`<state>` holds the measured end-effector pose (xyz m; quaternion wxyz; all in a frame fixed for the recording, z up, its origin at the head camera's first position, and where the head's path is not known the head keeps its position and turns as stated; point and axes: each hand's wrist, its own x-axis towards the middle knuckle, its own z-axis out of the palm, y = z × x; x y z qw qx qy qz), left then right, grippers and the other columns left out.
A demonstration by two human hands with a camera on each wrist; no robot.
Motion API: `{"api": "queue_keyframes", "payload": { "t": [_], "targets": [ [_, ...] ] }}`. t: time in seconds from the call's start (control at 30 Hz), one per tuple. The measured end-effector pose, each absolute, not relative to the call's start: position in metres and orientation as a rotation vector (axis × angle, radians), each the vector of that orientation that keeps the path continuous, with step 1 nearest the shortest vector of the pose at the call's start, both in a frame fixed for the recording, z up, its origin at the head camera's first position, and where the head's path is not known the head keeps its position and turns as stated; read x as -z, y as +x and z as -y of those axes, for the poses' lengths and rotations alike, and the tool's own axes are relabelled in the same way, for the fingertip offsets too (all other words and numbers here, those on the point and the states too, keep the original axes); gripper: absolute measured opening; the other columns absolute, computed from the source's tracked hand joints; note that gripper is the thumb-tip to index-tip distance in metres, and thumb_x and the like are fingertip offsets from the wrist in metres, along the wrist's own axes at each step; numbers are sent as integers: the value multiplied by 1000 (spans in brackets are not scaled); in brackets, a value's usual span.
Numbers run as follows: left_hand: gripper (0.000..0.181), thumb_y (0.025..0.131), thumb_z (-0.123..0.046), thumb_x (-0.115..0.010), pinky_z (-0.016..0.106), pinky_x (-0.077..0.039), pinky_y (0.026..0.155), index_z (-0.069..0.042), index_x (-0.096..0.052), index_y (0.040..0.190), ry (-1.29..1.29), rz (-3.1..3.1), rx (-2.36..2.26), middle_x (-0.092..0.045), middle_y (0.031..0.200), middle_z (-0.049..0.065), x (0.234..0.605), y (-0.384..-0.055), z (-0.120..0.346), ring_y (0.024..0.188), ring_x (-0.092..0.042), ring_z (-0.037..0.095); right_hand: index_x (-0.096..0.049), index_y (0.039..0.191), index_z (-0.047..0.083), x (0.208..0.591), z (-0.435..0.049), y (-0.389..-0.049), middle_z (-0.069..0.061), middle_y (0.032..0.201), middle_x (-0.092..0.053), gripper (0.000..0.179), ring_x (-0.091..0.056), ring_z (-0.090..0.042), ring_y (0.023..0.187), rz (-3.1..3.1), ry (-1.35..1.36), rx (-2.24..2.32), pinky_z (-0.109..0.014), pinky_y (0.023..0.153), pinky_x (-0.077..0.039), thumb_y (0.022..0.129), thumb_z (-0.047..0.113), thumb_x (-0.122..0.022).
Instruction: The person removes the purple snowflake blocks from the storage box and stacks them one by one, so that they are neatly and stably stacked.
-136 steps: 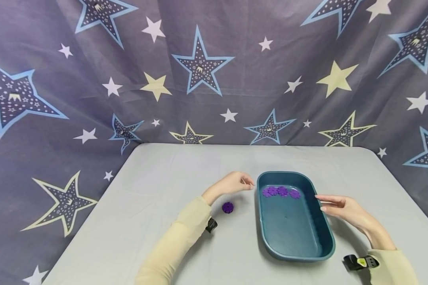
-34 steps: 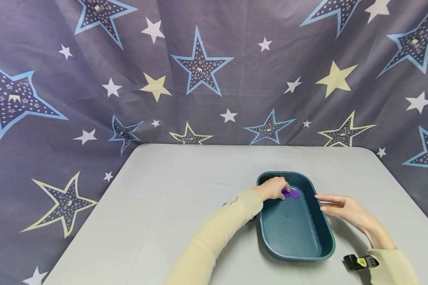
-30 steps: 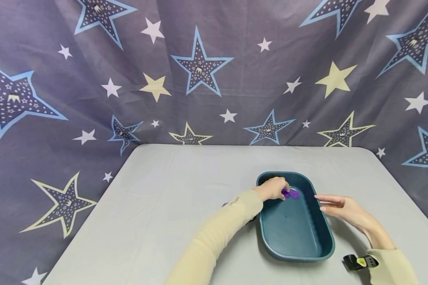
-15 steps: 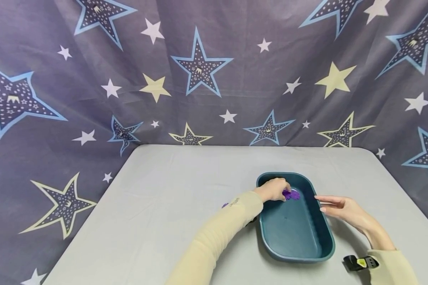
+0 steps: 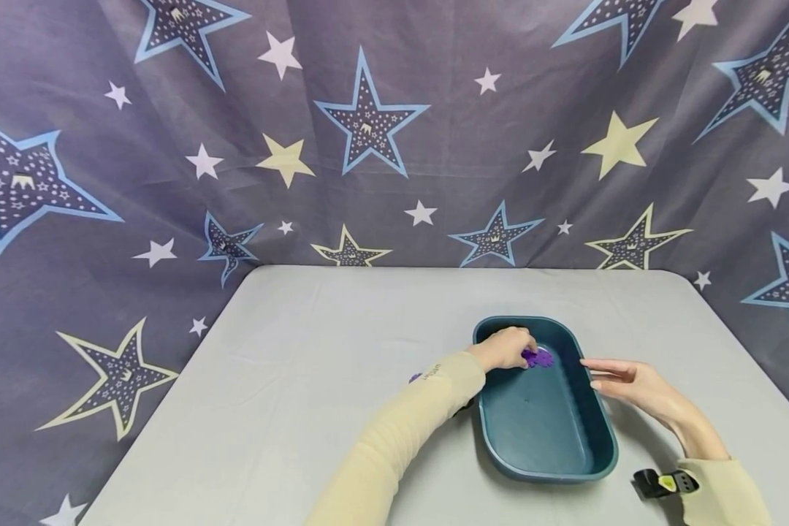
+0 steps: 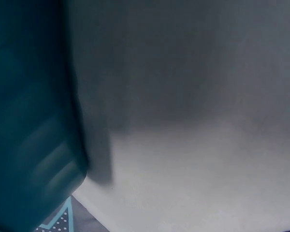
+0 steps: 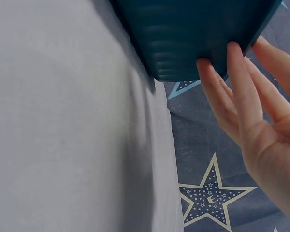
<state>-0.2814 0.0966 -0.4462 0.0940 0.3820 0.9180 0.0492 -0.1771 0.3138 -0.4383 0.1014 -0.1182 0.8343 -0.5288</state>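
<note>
Touching tray edge (image 5: pixel 552 477): extended right hand (image 5: pixel 639 385); left hand (image 5: pixel 505 348) at purple flowers (image 5: pixel 542 357) (grip unclear).

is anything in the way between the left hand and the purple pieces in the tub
Nothing visible is: the left hand reaches down into the tub, right at the purple pieces. The hand itself hides part of that spot.

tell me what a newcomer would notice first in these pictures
The star-printed cloth behind the pale table would probably draw the eye first. Next comes the teal tray, with purple pieces towards its far end. The left hand is inside it at those pieces, while the right hand touches its right side.
</note>
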Motion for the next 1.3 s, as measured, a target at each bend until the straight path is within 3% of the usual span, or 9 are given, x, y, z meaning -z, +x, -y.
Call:
{"api": "queue_keyframes", "payload": {
  "t": [0.47,0.77,1.3],
  "targets": [
    [32,76,-21,-69,10,-40,77,-16,-65,108,1233,-2731,-165,-56,103,-4,442,-281,-96,93,-50,5,-48,121,-9,439,-315,-178,22,104,-58,44,-59,-1,90,-2441,-383,1617,-13,75,-44,84,12,-59],
    [26,82,1,-57,10,-43,73,-13,-67,102,1161,-2668,-380,-64,102,-4,436,-281,-93,94,-57,4,-47,121,-10,438,-314,-178,22,104,-58,46,-58,0,90,-2463,-376,1583,-12,75,-44,84,15,-60],
    [23,84,-1,-55,6,-41,69,-10,-68,100,1172,-2616,-614,-66,97,-2,419,-278,-76,88,-59,4,-46,122,-10,438,-314,-177,20,105,-58,46,-59,-2,90,-2447,-378,1587,-12,76,-43,84,14,-59]
  ]
}}
